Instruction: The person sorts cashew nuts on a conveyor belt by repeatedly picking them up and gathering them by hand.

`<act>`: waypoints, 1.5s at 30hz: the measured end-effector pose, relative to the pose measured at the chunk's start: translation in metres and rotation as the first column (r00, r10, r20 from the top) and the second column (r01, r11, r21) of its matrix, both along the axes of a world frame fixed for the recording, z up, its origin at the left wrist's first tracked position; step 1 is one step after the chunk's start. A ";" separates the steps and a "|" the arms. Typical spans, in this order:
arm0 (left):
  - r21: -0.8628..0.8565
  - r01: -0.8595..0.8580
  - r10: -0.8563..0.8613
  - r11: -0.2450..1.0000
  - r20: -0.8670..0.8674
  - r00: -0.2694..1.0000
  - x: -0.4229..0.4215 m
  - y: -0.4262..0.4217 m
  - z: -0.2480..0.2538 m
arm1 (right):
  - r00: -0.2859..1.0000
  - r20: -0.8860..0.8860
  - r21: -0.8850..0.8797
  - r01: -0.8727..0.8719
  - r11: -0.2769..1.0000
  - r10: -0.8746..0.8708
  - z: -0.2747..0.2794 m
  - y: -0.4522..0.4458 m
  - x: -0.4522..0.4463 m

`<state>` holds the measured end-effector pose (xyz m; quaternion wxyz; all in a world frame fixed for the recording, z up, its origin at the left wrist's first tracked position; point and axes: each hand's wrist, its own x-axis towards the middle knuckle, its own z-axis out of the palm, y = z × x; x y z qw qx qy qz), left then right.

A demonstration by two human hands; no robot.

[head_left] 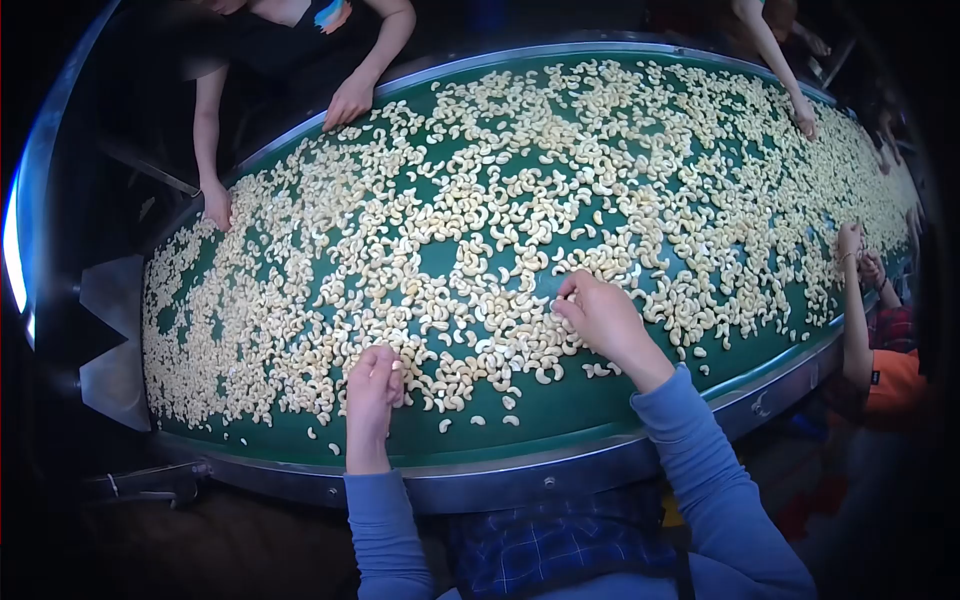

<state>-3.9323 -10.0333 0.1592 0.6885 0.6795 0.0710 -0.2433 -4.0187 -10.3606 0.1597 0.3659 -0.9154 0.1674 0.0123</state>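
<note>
Green belting [590, 405] carries the pale cashew kernels [490, 310], spread loosely across nearly its full width; the thin scatter appears to leave most kernels visible and within reach. Two angled metal plates [112, 300] stand at the left end, probably to contain or channel the load. A metal side rail [480, 492] bounds the near edge, presumably for the same reason.

Left hand [371, 390]: upright over the near kernels, fingers curled towards the thumb. A pale bit shows at the fingertips; whether it is gripped cannot be told. Right hand [612, 322]: low over the middle kernels, thumb and forefinger close, posed as for a fine pinch (contact and any held kernel unconfirmed). Both forearms reach in over the rail, seemingly because the kernels lie inboard. Across the belt, a co-worker's hand [352, 100] rests at the far edge.
</note>
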 end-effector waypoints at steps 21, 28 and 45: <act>-0.515 0.168 -0.284 0.840 -0.154 0.946 -0.044 -0.171 0.011 | 0.963 0.078 0.283 0.228 0.931 -0.260 0.018 -0.107 -0.072; -0.010 0.314 -0.313 0.949 0.058 0.948 -0.071 -0.231 0.013 | 0.997 0.052 -0.133 0.070 0.989 -0.064 -0.006 -0.093 -0.042; 0.423 0.296 -0.411 0.856 0.212 0.887 -0.087 -0.298 0.003 | 0.990 0.126 -0.137 0.082 0.987 -0.064 -0.008 -0.145 -0.034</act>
